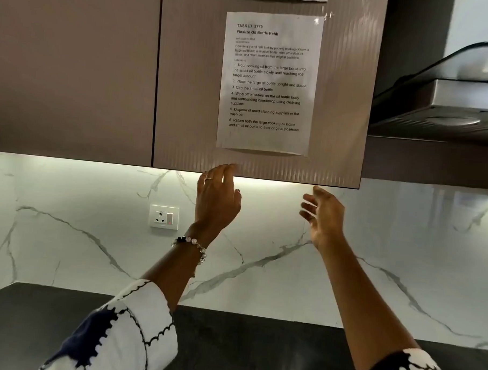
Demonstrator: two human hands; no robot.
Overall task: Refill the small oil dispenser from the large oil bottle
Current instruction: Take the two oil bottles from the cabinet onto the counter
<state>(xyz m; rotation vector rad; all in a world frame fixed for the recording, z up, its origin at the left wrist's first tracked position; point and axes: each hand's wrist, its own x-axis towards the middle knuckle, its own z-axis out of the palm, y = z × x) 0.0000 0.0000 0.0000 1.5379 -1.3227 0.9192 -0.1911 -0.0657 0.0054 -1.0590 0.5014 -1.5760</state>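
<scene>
Neither the oil dispenser nor the large oil bottle is in view. My left hand (218, 197) is raised, its fingertips touching the bottom edge of a brown ribbed wall cabinet door (185, 98). This door stands slightly ajar. My right hand (324, 216) is lifted just below the same edge, fingers spread, palm turned left, holding nothing. A printed task sheet (269, 82) is taped to the door.
A second brown cabinet door (74, 65) is at the left. A range hood (447, 101) juts out at the right. A wall socket (164, 217) sits on the marble backsplash (67, 233). A dark countertop (244, 344) runs below.
</scene>
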